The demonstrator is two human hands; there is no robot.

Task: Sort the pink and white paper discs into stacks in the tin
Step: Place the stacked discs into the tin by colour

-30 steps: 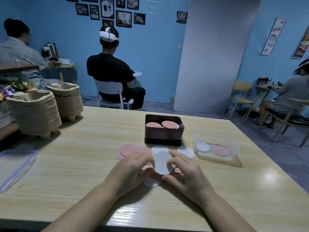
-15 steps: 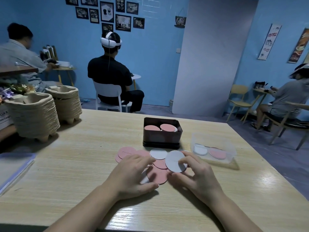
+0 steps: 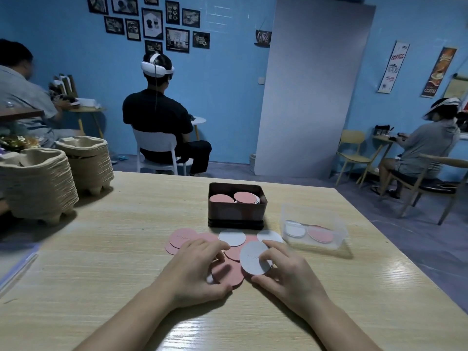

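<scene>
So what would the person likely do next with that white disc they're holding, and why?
Probably carry it forward to the tin. The right hand already pinches a white disc tilted up off the pile, the tin sits open just beyond, and so far only pink tops show inside it, so a white stack may still need starting.

- right hand (image 3: 291, 277) pinches a white disc (image 3: 254, 258), tilted above the wooden table (image 3: 101, 249)
- left hand (image 3: 195, 272) rests curled on loose pink discs (image 3: 228, 273)
- brown tin (image 3: 236, 206) beyond them holds pink stacks
- clear plastic tray (image 3: 314, 230) just right of the tin holds one white and one pink disc
</scene>
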